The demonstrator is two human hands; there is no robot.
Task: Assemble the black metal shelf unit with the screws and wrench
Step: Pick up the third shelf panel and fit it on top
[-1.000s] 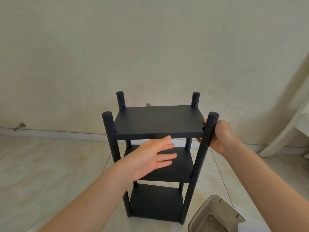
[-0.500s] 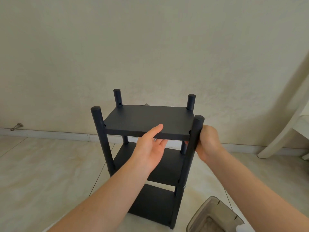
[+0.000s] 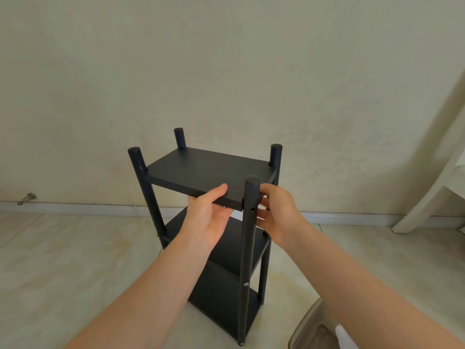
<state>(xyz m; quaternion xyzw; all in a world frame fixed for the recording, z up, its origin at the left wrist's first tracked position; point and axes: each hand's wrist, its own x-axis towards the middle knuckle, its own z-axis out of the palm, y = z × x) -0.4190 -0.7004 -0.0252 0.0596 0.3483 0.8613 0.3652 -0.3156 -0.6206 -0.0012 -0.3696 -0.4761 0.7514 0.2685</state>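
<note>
The black metal shelf unit (image 3: 201, 172) stands upright on the floor, turned so one corner post (image 3: 249, 222) faces me. It has three shelves between four round posts. My left hand (image 3: 210, 217) grips the front edge of the top shelf, thumb on top and fingers underneath. My right hand (image 3: 279, 212) is behind the near corner post, fingers curled at the shelf's corner beside it; what it holds is hidden. A silver screw head (image 3: 246, 284) shows lower on that post. No wrench is in view.
A clear plastic container (image 3: 317, 328) sits on the tiled floor at the bottom right. A white furniture leg (image 3: 427, 187) leans at the right by the wall. A small metal fitting (image 3: 26, 198) sticks out of the wall at the left, near the baseboard.
The shelf unit has rotated, bringing its right front post toward me. My left hand moved from hovering open to gripping the top shelf's front edge. My right hand stayed at the post.
</note>
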